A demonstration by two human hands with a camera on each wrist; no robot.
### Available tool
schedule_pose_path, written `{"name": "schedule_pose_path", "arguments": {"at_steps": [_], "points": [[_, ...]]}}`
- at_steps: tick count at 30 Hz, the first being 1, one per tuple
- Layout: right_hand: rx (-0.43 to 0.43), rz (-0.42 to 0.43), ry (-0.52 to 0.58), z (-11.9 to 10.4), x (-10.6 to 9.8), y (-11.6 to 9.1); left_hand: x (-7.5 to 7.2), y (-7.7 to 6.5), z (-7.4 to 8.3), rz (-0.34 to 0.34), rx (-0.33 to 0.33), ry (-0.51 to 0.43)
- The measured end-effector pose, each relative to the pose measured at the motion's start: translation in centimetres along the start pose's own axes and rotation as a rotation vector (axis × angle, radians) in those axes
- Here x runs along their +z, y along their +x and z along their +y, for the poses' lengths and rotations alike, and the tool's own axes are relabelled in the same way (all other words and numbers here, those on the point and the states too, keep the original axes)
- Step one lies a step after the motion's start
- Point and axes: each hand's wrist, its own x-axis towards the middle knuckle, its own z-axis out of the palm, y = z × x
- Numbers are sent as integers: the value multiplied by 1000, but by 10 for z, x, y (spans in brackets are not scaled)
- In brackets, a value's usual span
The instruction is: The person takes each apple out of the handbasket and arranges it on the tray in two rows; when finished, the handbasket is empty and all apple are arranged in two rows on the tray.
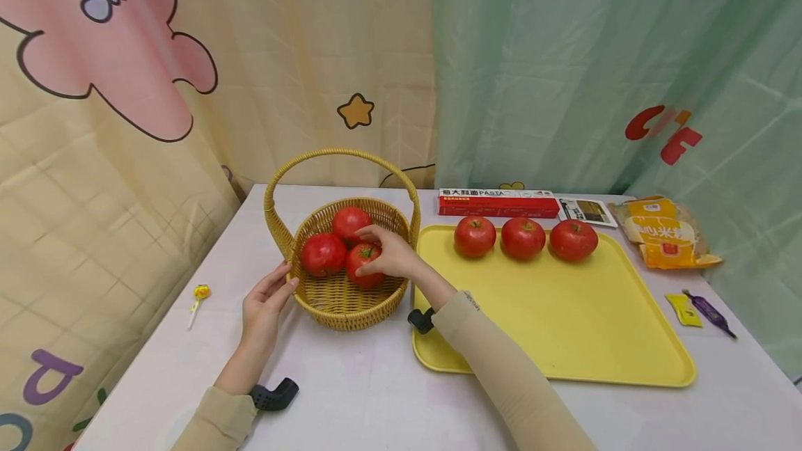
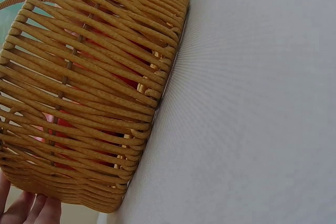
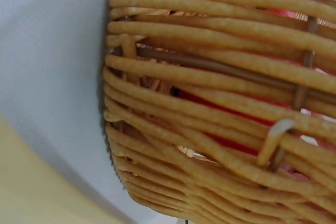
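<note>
A round wicker basket (image 1: 344,312) with a tall arched handle stands on the table, seen close from its sides in both wrist views. Inside it are red apples: one at the back (image 1: 351,223), one at the left (image 1: 322,255) and one at the right (image 1: 363,277). My right hand (image 1: 393,255) reaches over the basket's right rim and grips the right-hand apple between thumb and fingers. At the left rim, by the handle's base, my left hand (image 1: 266,305) rests its fingertips and thumb against the wicker. The right wrist view hides the right hand behind the basket wall.
Right of the basket lies a yellow tray (image 1: 551,319) with three apples (image 1: 523,239) along its back edge. Behind it are a red pasta box (image 1: 498,203) and a flat packet (image 1: 587,212). A grain bag (image 1: 667,234) and small wrapped sweets (image 1: 684,310) lie right, a lollipop (image 1: 200,292) left.
</note>
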Motion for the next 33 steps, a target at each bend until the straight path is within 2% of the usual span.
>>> {"name": "schedule_pose_path", "arguments": {"at_steps": [6, 14, 26, 33], "points": [[17, -25, -15, -2, -1, 2, -1, 0, -1, -2, 2, -6], [46, -90, -141, -4, 1, 2, 0, 0, 0, -7, 1, -5], [54, -131, -121, -4, 1, 1, 0, 1, -1, 4, 8, -12], [50, -116, -149, -4, 3, 1, 0, 1, 0, 2, -3, -6]]}}
